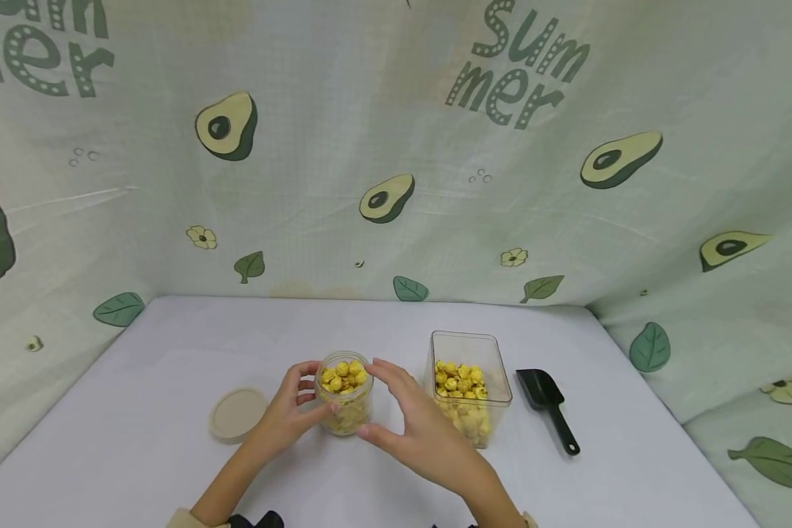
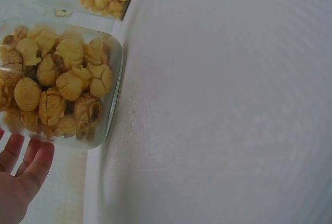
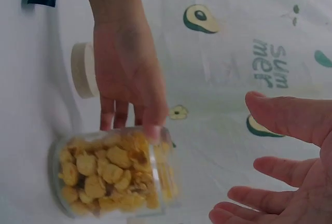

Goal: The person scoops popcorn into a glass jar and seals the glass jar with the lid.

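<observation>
A clear round jar (image 1: 346, 411) filled with yellow caramel popcorn (image 1: 343, 377) stands uncovered on the white table. My left hand (image 1: 295, 411) holds it from the left, thumb at the front near the rim and fingers round the far side. In the right wrist view the left hand's thumb lies against the upper part of the jar (image 3: 111, 175). To the jar's right, my right hand (image 1: 422, 433) is spread with thumb and fingers apart, holding nothing. The right wrist view shows a gap between this hand (image 3: 290, 182) and the jar.
A clear rectangular container (image 1: 465, 345) partly filled with popcorn stands right of the jar, just beyond the right hand. Further right lies a black scoop (image 1: 546, 400). A round beige lid (image 1: 237, 414) lies left of the left hand. Patterned cloth (image 1: 303, 183) hangs behind the table (image 1: 343, 484).
</observation>
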### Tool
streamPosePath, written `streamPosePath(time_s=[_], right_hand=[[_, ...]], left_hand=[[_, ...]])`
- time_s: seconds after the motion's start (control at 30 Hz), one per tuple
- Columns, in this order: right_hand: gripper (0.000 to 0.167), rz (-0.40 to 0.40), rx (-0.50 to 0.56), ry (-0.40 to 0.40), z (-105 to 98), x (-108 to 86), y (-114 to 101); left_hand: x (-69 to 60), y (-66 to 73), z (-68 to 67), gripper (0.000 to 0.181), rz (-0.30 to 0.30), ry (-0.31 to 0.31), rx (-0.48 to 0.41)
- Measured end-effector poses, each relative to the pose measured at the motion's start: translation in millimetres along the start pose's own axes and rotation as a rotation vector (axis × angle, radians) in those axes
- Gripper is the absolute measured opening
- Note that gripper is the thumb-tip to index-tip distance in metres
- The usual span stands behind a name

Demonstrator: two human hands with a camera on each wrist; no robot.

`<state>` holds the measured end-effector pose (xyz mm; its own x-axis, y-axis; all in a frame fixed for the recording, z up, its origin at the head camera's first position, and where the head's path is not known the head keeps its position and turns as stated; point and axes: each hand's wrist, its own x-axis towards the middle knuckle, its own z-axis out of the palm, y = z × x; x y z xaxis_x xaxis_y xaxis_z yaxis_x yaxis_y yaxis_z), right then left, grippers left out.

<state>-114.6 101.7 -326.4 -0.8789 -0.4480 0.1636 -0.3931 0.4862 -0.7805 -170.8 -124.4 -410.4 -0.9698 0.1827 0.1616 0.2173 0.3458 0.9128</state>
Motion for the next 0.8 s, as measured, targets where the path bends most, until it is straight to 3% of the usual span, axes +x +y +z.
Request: streamPosePath(time_s=[0.17, 0.47, 0.8], right_hand=[[0.075, 0.0, 0.046, 0.014, 18.2, 12.9, 11.1], [0.08, 0.091, 0.139, 0.085, 39.6, 28.5, 41.7], [0.075, 0.058, 0.209, 0.176, 60.2, 39.8, 61.5]], left_hand=[[0.6, -0.8, 0.1, 0.068, 0.015, 0.001, -0.007], [0.3, 2.2, 0.8, 0.069, 0.012, -0.013, -0.015], [-1.2, 2.7, 0.4, 0.069, 0.005, 0.003, -0.015]])
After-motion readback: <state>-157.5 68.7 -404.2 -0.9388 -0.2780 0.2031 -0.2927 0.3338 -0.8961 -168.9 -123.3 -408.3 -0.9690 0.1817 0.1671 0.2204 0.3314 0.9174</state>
